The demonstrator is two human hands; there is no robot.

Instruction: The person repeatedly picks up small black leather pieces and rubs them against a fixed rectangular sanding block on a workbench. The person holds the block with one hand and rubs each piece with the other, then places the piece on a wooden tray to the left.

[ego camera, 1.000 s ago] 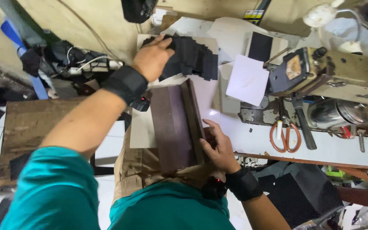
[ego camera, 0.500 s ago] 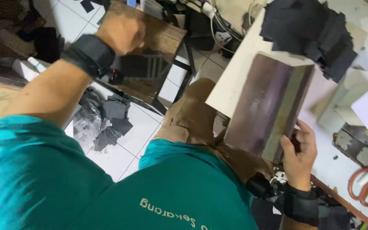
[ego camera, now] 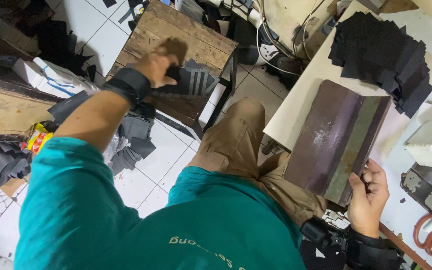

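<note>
Your left hand [ego camera: 157, 67] pinches black pieces [ego camera: 188, 82] on the wooden stool [ego camera: 176, 35]; your right hand [ego camera: 368, 197] grips the metal plate [ego camera: 333, 140], its long axis slanting across the table [ego camera: 296, 107] near the black stack [ego camera: 381, 52].

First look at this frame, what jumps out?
The left hand reaches down to dark cut pieces on a low wooden stool at top centre. The right hand grips the near edge of a worn brown board on the white table, below a fanned stack of black pieces.
</note>
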